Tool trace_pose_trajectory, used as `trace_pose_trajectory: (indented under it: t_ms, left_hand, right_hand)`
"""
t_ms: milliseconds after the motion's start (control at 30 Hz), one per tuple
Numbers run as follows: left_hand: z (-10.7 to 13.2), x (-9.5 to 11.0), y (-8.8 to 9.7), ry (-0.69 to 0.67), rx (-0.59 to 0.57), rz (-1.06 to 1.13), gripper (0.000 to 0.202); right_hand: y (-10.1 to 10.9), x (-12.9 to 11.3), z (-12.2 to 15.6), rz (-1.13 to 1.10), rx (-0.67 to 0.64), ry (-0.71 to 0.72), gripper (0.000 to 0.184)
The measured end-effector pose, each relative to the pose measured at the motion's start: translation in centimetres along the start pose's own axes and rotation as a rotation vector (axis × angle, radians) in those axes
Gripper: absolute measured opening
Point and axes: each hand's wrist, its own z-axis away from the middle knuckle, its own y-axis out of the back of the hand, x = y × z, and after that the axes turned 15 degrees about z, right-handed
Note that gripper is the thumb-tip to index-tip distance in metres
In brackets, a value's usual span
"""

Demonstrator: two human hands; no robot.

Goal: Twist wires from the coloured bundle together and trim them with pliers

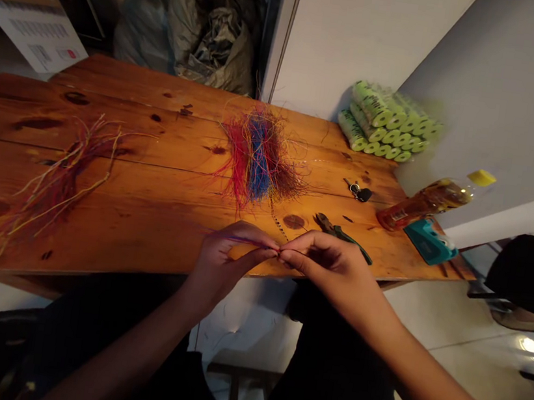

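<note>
At the table's front edge, my left hand [240,252] and my right hand [323,260] meet fingertip to fingertip, both pinched closed. Thin purple strands [242,241], perhaps wire or thread, run through the left hand and trail off leftward. Their ends seem to lie between both pairs of fingertips, where a tiny reddish bit shows; the exact grip is hidden. A dark-and-light dotted strand [278,221] runs from just above my fingers to a bundle of red, blue and brown strands [260,160]. Beyond my right hand lie green-handled cutting pliers [341,235].
Another loose bundle of mixed strands [64,190] lies left on the wooden table [159,232]. Keys [359,191], a yellow-capped bottle [426,204], a teal tape dispenser [431,242] and stacked green rolls [388,124] stand right. Plastic bags [191,26] and a carton [30,18] are behind.
</note>
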Motion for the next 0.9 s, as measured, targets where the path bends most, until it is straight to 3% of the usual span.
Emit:
trace_pose_trajectory:
  t_ms: [100,233,367,600,733,900]
  left_hand:
    - [0.1,-0.2,-0.1,0.058,0.016,-0.012,0.003]
    - [0.3,-0.3,-0.4,0.092,0.053,0.01,0.003]
    - [0.3,-0.2,-0.6,0.151,0.124,0.106,0.005]
    - [0.0,-0.6,-0.6,0.202,0.102,0.168,0.01]
    - [-0.1,-0.9,-0.6,0.199,0.132,0.165,0.01]
    - [-0.1,-1.0,-0.6,0.174,0.16,0.059,0.015]
  right_hand:
    - [-0.1,0.2,-0.1,-0.026,0.009,-0.008,0.01]
    - [-0.6,0.2,0.1,0.171,0.155,0.045,0.01]
    - [-1.2,0.2,0.7,0.389,0.314,0.226,0.006]
    - [-2.0,1.0,1.3,0.599,0.346,0.483,0.012]
    - [-2.9,1.7,1.0,0.572,0.414,0.511,0.014]
    - [-4.9,2.7,0.6,0.478,0.535,0.406,0.009]
